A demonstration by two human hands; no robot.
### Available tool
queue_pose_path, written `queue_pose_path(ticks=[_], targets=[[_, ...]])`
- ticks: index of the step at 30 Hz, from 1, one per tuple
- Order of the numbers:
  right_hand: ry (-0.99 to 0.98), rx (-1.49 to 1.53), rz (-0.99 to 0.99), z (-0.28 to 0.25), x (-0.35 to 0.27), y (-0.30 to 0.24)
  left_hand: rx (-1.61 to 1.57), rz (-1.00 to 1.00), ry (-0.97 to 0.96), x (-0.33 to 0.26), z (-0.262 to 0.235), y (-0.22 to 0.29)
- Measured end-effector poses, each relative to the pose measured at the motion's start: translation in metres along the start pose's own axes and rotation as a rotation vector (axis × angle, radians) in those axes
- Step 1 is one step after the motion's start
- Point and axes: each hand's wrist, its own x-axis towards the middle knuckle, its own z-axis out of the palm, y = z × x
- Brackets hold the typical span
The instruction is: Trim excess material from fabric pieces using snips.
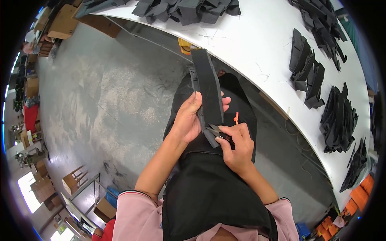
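My left hand (186, 119) is closed on a long black fabric strip (210, 90), thumb on its left edge and fingertips showing past its right edge. The strip stands lengthwise over my lap, its far end close to the table's edge. Small thread snips (214, 130) sit in my right hand (240, 148), pinched between thumb and fingers. Their blades lie against the strip's lower left part, and whether they are closed on a thread is too small to tell. An orange loop (236, 117) sticks up beside my right hand.
A white table (257, 44) curves along the far and right side. On it lie piles of black fabric pieces (187, 10), another dark stack (339, 120), and loose threads. Something yellow (185, 46) shows under the table edge. Cardboard boxes (63, 21) stand far left on the grey floor.
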Motion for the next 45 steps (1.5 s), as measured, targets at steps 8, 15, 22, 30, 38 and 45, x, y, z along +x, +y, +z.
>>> queue_pose_path(ticks=[8, 15, 22, 30, 38, 45], targets=[[0.027, -0.16, -0.169, 0.002, 0.0, -0.001, -0.003, 0.015, 0.012, -0.005, 0.003, -0.002], [-0.022, -0.054, -0.134, 0.001, 0.0, 0.0, -0.016, 0.035, 0.024, -0.01, 0.01, -0.001], [-0.003, 0.054, 0.045, -0.009, 0.024, 0.002, 0.002, 0.046, -0.056, -0.013, 0.001, -0.002], [-0.052, 0.006, -0.098, -0.001, 0.037, 0.005, 0.007, 0.025, -0.028, -0.018, -0.004, -0.004], [0.105, -0.058, -0.195, -0.002, 0.023, 0.006, -0.068, 0.009, -0.04, -0.021, -0.006, -0.004], [0.114, -0.086, -0.004, -0.021, 0.011, 0.011, 0.062, 0.018, 0.075, -0.02, -0.009, -0.002]])
